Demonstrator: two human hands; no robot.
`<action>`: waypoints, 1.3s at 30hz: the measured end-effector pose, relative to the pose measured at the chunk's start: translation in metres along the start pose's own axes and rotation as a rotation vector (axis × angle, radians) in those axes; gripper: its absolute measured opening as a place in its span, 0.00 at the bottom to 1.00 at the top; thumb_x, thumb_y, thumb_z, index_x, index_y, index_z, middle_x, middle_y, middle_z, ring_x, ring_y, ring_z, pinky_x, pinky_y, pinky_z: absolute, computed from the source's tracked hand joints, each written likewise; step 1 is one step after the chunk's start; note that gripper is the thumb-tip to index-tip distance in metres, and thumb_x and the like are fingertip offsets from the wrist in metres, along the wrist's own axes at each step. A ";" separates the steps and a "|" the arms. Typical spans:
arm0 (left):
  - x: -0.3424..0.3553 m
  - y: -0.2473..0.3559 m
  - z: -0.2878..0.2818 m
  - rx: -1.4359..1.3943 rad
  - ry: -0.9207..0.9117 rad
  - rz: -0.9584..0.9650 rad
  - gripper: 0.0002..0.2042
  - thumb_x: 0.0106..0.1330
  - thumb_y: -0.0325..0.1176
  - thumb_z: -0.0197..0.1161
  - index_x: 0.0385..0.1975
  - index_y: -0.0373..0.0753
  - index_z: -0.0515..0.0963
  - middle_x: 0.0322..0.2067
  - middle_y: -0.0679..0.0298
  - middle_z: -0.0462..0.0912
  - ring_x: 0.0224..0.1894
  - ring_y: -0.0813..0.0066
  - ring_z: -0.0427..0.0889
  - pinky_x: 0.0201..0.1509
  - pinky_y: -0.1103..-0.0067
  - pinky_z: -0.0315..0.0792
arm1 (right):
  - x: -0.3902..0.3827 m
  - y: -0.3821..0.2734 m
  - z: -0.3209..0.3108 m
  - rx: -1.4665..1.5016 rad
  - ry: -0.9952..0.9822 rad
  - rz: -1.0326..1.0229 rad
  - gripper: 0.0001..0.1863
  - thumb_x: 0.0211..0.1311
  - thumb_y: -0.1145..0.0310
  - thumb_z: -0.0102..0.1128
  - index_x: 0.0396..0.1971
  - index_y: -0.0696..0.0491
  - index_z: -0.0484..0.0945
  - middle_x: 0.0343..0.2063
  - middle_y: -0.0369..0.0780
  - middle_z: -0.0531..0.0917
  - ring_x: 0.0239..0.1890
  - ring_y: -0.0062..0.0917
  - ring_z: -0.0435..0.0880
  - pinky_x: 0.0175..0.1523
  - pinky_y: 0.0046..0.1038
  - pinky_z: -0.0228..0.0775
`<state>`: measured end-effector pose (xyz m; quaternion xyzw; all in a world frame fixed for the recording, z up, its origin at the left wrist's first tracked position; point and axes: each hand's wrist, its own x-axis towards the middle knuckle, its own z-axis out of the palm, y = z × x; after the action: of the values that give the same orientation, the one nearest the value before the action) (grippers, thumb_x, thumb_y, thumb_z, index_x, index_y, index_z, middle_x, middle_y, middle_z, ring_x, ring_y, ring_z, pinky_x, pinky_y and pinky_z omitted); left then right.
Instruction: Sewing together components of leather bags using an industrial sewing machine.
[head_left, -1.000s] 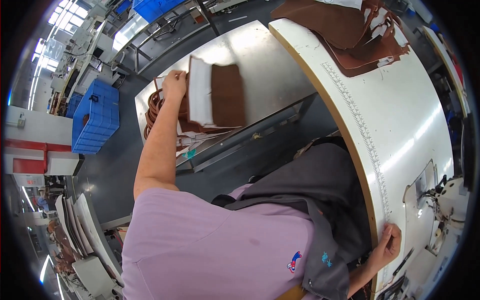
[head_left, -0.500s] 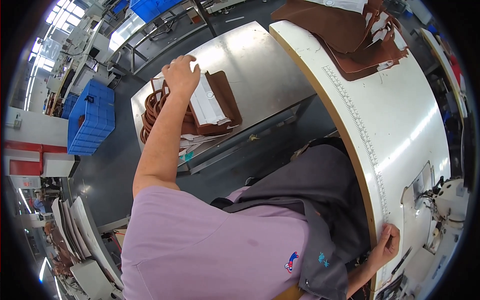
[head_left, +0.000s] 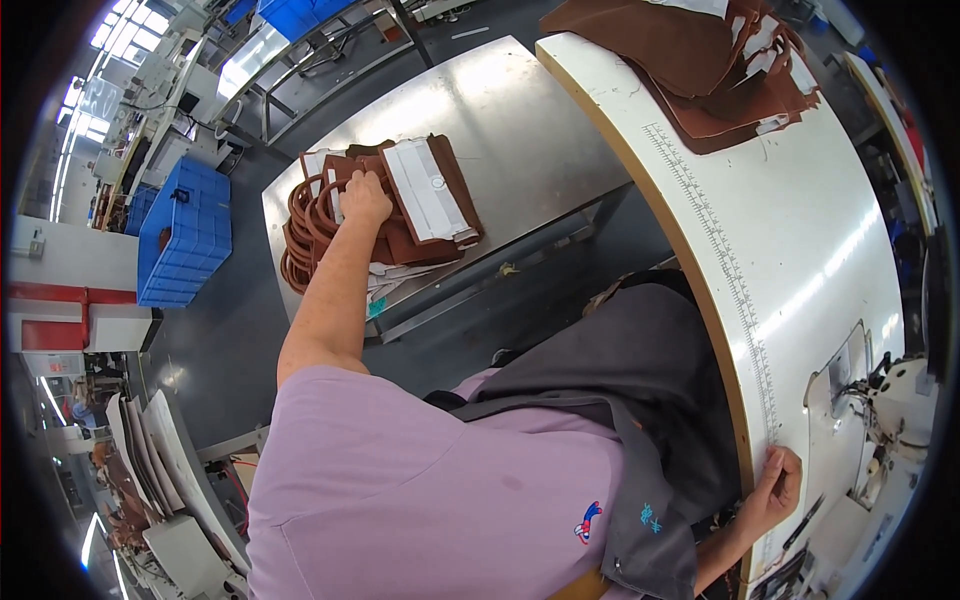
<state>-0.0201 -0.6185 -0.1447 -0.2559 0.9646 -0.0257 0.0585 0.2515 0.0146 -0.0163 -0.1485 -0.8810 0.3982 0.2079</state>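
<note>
A pile of brown pieces lies on the metal surface, looped straps at its left. The left hand lies over the pile beside the straps, fingers bent; whether it grips cannot be told. The right hand, loosely closed, rests on the white surface.

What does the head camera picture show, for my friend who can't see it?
The left hand is at a pile of brown and white pieces and looped straps on a metal table; the right hand is by a white table's edge.
</note>
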 end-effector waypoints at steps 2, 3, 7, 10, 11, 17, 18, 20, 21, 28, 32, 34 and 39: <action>0.010 -0.003 0.001 0.046 -0.022 0.025 0.19 0.61 0.34 0.66 0.51 0.35 0.75 0.56 0.51 0.76 0.59 0.53 0.77 0.58 0.60 0.74 | 0.000 -0.001 0.000 0.002 0.007 0.004 0.09 0.72 0.73 0.55 0.33 0.62 0.76 0.34 0.41 0.80 0.37 0.22 0.76 0.47 0.21 0.67; 0.011 0.000 -0.005 0.047 -0.020 0.028 0.19 0.61 0.34 0.66 0.51 0.35 0.75 0.56 0.51 0.76 0.59 0.53 0.77 0.58 0.60 0.74 | -0.001 -0.002 0.000 -0.009 0.005 -0.008 0.09 0.72 0.73 0.55 0.33 0.62 0.76 0.34 0.41 0.80 0.37 0.22 0.76 0.48 0.21 0.67; 0.024 0.018 -0.027 -0.316 0.041 0.067 0.18 0.60 0.31 0.63 0.50 0.34 0.74 0.47 0.45 0.83 0.53 0.48 0.81 0.58 0.63 0.75 | 0.000 -0.006 0.003 -0.016 0.024 -0.031 0.08 0.73 0.73 0.55 0.34 0.62 0.77 0.34 0.41 0.81 0.38 0.22 0.76 0.48 0.22 0.68; 0.027 0.048 -0.053 -0.977 -0.171 0.232 0.21 0.63 0.29 0.63 0.54 0.30 0.71 0.39 0.50 0.85 0.33 0.66 0.88 0.38 0.73 0.80 | 0.000 -0.001 0.001 -0.008 0.015 -0.041 0.08 0.73 0.73 0.55 0.34 0.62 0.77 0.34 0.40 0.81 0.38 0.22 0.76 0.48 0.22 0.68; 0.019 0.064 -0.069 -1.123 -0.202 0.240 0.20 0.64 0.26 0.61 0.55 0.29 0.70 0.37 0.53 0.85 0.28 0.71 0.85 0.32 0.77 0.77 | -0.001 0.001 0.002 -0.011 0.017 -0.041 0.08 0.73 0.73 0.55 0.34 0.62 0.77 0.34 0.40 0.81 0.38 0.22 0.76 0.48 0.22 0.68; -0.012 0.105 -0.146 -1.605 -0.244 0.331 0.20 0.67 0.22 0.56 0.60 0.28 0.66 0.35 0.58 0.81 0.17 0.82 0.67 0.20 0.84 0.63 | -0.001 0.001 0.003 0.019 0.022 -0.062 0.08 0.72 0.73 0.55 0.34 0.62 0.77 0.35 0.41 0.81 0.37 0.22 0.77 0.48 0.22 0.68; -0.014 0.105 -0.151 -1.698 -0.247 0.303 0.20 0.68 0.21 0.55 0.60 0.28 0.66 0.35 0.59 0.80 0.17 0.84 0.64 0.18 0.84 0.59 | -0.001 0.000 0.003 0.014 0.015 -0.071 0.08 0.72 0.74 0.55 0.34 0.62 0.77 0.35 0.41 0.81 0.37 0.22 0.77 0.48 0.22 0.68; -0.005 0.090 -0.145 -1.686 -0.244 0.253 0.20 0.69 0.22 0.54 0.60 0.28 0.67 0.35 0.60 0.80 0.17 0.84 0.63 0.18 0.84 0.58 | -0.001 0.000 0.002 0.011 0.008 -0.077 0.08 0.73 0.74 0.55 0.34 0.62 0.77 0.35 0.41 0.81 0.38 0.22 0.77 0.48 0.22 0.68; 0.002 0.078 -0.138 -1.675 -0.243 0.200 0.19 0.70 0.22 0.53 0.60 0.29 0.68 0.36 0.61 0.79 0.17 0.85 0.62 0.18 0.85 0.57 | -0.001 -0.001 0.002 0.007 0.009 -0.078 0.08 0.73 0.74 0.55 0.34 0.63 0.77 0.35 0.41 0.81 0.38 0.22 0.77 0.48 0.22 0.68; 0.046 -0.044 -0.012 -0.627 0.173 -0.127 0.15 0.67 0.33 0.58 0.51 0.45 0.83 0.46 0.53 0.86 0.45 0.58 0.86 0.49 0.69 0.78 | 0.000 -0.002 0.002 -0.016 0.005 -0.082 0.09 0.73 0.73 0.55 0.34 0.63 0.77 0.35 0.41 0.81 0.39 0.23 0.78 0.50 0.23 0.69; 0.042 -0.064 0.001 -0.592 0.102 -0.311 0.18 0.67 0.29 0.53 0.54 0.49 0.82 0.48 0.51 0.85 0.53 0.54 0.82 0.58 0.67 0.75 | -0.002 0.000 0.001 -0.032 0.017 -0.052 0.09 0.73 0.72 0.56 0.34 0.63 0.78 0.35 0.41 0.81 0.39 0.22 0.78 0.50 0.22 0.68; 0.040 -0.065 0.000 -0.621 0.097 -0.309 0.18 0.67 0.29 0.53 0.54 0.49 0.82 0.47 0.51 0.86 0.51 0.55 0.83 0.56 0.68 0.76 | -0.001 0.001 0.001 -0.041 0.021 -0.032 0.09 0.73 0.72 0.56 0.35 0.63 0.78 0.35 0.41 0.81 0.39 0.22 0.77 0.50 0.22 0.68; 0.033 -0.055 -0.012 -0.670 0.070 -0.335 0.17 0.67 0.31 0.56 0.54 0.49 0.82 0.43 0.55 0.87 0.38 0.62 0.87 0.44 0.71 0.80 | -0.001 0.005 0.002 -0.009 0.027 -0.026 0.10 0.73 0.71 0.56 0.34 0.63 0.78 0.35 0.40 0.81 0.39 0.21 0.77 0.50 0.21 0.68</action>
<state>-0.0228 -0.6826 -0.1312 -0.4140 0.8657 0.2733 -0.0665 0.2519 0.0158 -0.0216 -0.1431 -0.8817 0.3894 0.2244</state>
